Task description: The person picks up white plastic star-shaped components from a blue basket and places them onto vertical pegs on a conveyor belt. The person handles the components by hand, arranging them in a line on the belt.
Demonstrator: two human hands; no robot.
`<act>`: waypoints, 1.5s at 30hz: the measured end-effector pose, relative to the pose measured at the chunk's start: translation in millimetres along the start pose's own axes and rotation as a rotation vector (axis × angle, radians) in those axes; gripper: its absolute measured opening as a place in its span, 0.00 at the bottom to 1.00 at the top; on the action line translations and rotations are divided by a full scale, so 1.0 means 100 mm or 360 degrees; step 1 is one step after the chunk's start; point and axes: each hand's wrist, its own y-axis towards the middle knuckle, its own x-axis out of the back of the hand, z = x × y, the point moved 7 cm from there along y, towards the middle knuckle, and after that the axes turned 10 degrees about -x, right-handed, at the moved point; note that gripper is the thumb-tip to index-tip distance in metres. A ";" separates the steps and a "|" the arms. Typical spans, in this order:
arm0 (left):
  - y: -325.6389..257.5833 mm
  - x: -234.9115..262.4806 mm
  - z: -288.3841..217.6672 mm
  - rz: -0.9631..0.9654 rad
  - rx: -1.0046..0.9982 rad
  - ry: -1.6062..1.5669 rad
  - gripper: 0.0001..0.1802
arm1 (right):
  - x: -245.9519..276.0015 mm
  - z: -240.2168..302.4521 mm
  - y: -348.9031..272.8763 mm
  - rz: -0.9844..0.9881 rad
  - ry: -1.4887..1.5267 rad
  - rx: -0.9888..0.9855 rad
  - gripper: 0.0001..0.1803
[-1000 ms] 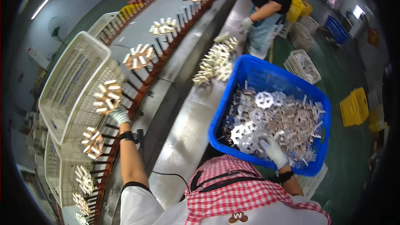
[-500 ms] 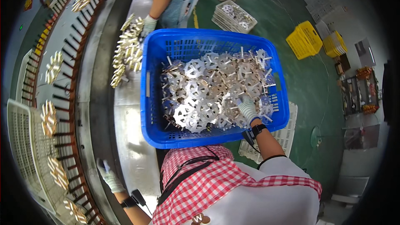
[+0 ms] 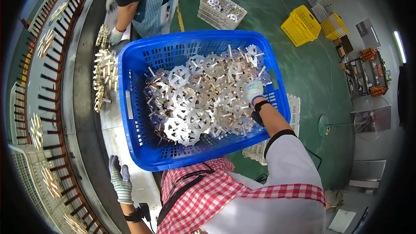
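Observation:
A large blue plastic basket (image 3: 130, 147) stands in front of me, holding a heap of shiny toothed metal discs (image 3: 184, 99) with short rods sticking out. My right hand (image 3: 255, 92), in a striped knit glove, reaches in over the right side of the heap. Its fingers are curled down among the discs; their tips and whatever they grip are hidden. Outside the basket's near left corner, my left hand (image 3: 120, 180) hovers over the steel bench (image 3: 115, 141). That glove is empty, its fingers stretched up and apart.
A rack conveyor with dark prongs (image 3: 60, 143) runs along the left, carrying bunches of brass-coloured pieces. More such pieces (image 3: 104, 67) lie on the bench, by a co-worker's gloved hand (image 3: 116, 37). White crates (image 3: 221, 11) and yellow baskets (image 3: 301, 26) stand on the green floor.
My right hand has moved farther and rightward across the heap, its fingers now more curled. My left hand has come up with fingers spread. The co-worker's hand has shifted along the bench; my view has turned.

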 end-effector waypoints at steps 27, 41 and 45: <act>-0.08 -0.11 -0.53 0.0561 0.0050 0.0387 0.22 | -0.73 -0.72 1.72 -0.0343 0.0608 0.0172 0.38; -0.78 -0.26 -0.57 0.0385 0.0046 0.0625 0.24 | -0.56 -0.35 1.35 -0.0343 0.0876 -0.0030 0.35; -0.97 -0.43 -0.49 0.0476 0.0143 0.0606 0.23 | -0.69 -0.30 1.30 -0.0377 0.0921 -0.0007 0.34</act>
